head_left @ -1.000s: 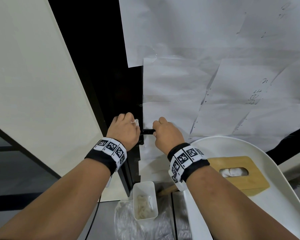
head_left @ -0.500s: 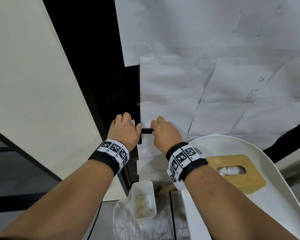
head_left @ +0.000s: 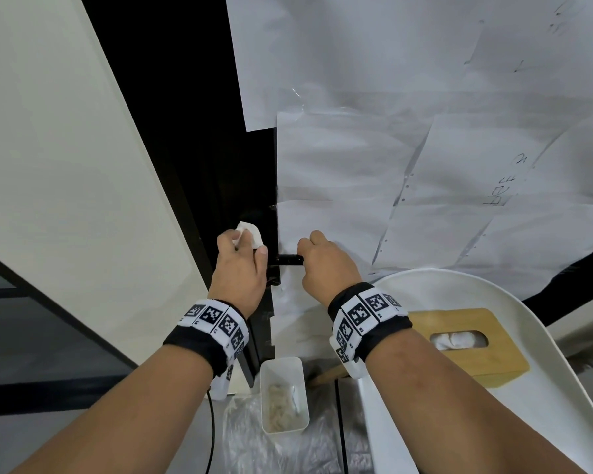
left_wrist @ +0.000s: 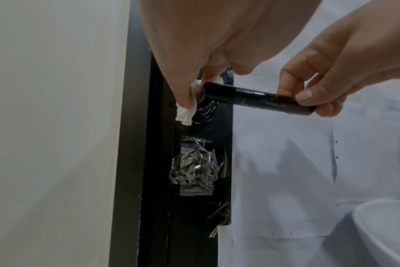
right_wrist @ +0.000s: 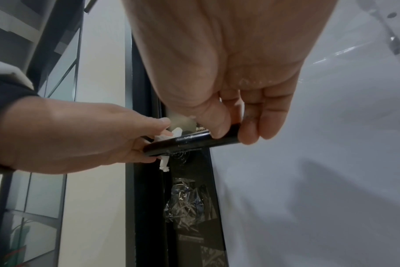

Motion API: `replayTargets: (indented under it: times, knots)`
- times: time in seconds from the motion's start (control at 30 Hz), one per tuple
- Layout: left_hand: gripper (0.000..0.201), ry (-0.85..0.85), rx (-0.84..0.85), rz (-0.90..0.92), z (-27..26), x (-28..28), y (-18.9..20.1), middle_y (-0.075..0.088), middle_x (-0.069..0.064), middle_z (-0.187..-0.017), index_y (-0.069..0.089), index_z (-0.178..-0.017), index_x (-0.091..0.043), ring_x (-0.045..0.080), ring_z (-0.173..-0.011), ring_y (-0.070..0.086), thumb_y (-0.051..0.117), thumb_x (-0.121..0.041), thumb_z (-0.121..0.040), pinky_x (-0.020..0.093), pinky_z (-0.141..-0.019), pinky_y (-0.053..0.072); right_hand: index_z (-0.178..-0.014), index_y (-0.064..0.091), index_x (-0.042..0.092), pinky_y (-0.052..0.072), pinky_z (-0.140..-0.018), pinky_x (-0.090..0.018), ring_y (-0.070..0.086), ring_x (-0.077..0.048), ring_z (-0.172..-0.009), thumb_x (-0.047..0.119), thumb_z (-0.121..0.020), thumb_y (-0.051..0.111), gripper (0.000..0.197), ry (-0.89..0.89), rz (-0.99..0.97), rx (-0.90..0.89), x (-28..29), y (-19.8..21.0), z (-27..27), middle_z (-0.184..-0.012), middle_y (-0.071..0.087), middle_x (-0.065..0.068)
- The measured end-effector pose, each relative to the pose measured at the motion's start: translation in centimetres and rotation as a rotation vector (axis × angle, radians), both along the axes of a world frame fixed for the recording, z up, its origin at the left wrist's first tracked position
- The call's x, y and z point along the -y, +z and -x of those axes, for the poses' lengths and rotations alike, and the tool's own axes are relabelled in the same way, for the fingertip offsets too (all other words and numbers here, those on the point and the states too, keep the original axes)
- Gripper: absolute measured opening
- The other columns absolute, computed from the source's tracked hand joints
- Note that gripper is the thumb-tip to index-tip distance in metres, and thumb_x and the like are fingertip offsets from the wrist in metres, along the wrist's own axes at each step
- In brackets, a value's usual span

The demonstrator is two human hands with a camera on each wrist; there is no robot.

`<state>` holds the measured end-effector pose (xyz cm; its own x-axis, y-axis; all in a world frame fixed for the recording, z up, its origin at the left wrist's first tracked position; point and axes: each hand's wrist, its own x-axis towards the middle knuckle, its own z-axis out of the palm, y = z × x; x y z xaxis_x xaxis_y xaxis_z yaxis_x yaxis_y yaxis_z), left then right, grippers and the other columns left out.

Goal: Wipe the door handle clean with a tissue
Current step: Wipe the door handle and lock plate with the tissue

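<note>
Left hand (head_left: 238, 268) pinches a crumpled white tissue (head_left: 249, 234) at the glossy black cylindrical door handle (left_wrist: 258, 98); right hand (head_left: 326, 265) grips its right end

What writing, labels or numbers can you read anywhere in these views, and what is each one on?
Nothing reads cleanly.
Paper sheets on the door: faint handwriting shows through at the right, reversed and too faint to read; fainter marks near the top right are unreadable.
Wristbands: square black-and-white code markers, no letters.
Lock plate behind the door handle: a small pale print, too blurred to read.
Tissue box, small bin: no text visible.
</note>
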<state>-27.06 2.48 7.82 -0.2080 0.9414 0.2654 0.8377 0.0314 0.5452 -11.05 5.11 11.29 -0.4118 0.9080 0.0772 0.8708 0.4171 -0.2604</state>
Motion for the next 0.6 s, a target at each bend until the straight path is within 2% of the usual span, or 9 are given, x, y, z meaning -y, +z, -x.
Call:
replayTargets:
  times: [0.17,0.3,0.4,0.5,0.6]
  knots:
    - [0.044,0.032,0.074,-0.011,-0.7,-0.1,-0.1,0.026,0.01,-0.14,0.046,-0.133,-0.007,0.024,-0.104,0.055,0.034,-0.034,-0.101,0.022,-0.082,0.041,-0.098,0.052,0.006,0.037,-0.061,-0.036,0.042,-0.026,-0.074,-0.005,-0.076,0.045,0.026,-0.003,-0.002,-0.009,-0.1,0.0,0.0,-0.104,0.047,-0.012]
    - [0.05,-0.027,-0.107,0.001,-0.5,-0.3,-0.2,0.031,0.012,-0.138,0.052,-0.128,-0.006,0.03,-0.115,0.05,0.03,-0.04,-0.099,0.037,-0.092,0.05,-0.099,0.052,0.007,0.038,-0.062,-0.036,0.05,-0.029,-0.079,-0.005,-0.077,0.045,0.026,0.0,-0.009,-0.006,0.0,-0.1,0.0,-0.104,0.047,-0.011]
    - [0.046,-0.044,-0.16,0.019,0.0,-0.3,0.1,0.034,0.009,-0.137,0.053,-0.127,-0.008,0.029,-0.116,0.048,0.032,-0.038,-0.099,0.038,-0.091,0.05,-0.098,0.051,0.007,0.035,-0.061,-0.035,0.045,-0.027,-0.075,-0.005,-0.076,0.044,0.026,-0.003,0.0,-0.001,0.0,0.0,0.1,-0.104,0.047,-0.012]
    - [0.048,-0.073,-0.092,0.009,0.6,-0.3,0.3,0.035,0.007,-0.138,0.055,-0.126,-0.009,0.025,-0.114,0.053,0.029,-0.038,-0.099,0.033,-0.093,0.048,-0.099,0.051,0.007,0.035,-0.06,-0.034,0.041,-0.025,-0.073,-0.006,-0.076,0.044,0.027,-0.007,0.005,0.011,0.1,0.0,0.1,-0.105,0.047,-0.012]
    - [0.044,-0.022,0.039,0.011,0.3,0.8,0.7,0.032,0.01,-0.143,0.048,-0.134,-0.006,0.025,-0.116,0.052,0.036,-0.032,-0.101,0.027,-0.094,0.04,-0.101,0.052,0.006,0.036,-0.06,-0.035,0.042,-0.025,-0.074,-0.007,-0.076,0.043,0.029,-0.011,0.008,0.011,0.2,0.0,0.1,-0.106,0.047,-0.012]
